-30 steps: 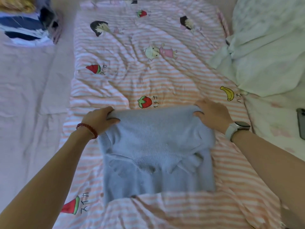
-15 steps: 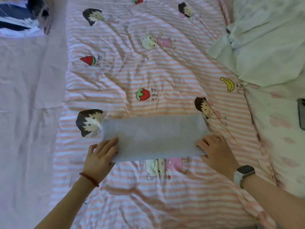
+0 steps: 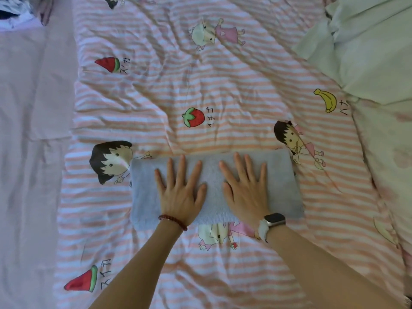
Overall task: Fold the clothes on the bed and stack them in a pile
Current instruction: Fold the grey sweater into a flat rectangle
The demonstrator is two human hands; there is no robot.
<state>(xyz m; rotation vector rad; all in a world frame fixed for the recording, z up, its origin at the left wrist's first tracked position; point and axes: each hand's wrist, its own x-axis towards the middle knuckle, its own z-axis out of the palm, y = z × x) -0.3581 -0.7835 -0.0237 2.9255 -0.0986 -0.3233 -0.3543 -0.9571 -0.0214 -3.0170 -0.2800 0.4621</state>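
Far left corner of bed: stacked clothes (image 3: 15, 10), partly out of frame. Centre of striped quilt (image 3: 223, 85): folded grey sweater (image 3: 142, 192), flat rectangle. Left hand (image 3: 180, 192) flat on sweater, fingers straight and spread, grasping nothing. Right hand (image 3: 245, 192) just beside it, likewise flat, pressing. Right edge: pale green sheet (image 3: 367, 47).

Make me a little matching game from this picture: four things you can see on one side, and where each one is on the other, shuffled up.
Things:
1. blue sweater
2. bead bracelet
3. watch
4. banana print

Places:
A. on the right wrist
B. on the striped cover, far right, near the pale green sheet
C. folded, flat under both open hands
D. on the left wrist

Pairs: 1-C, 2-D, 3-A, 4-B. The left hand and right hand press side by side on the sweater.
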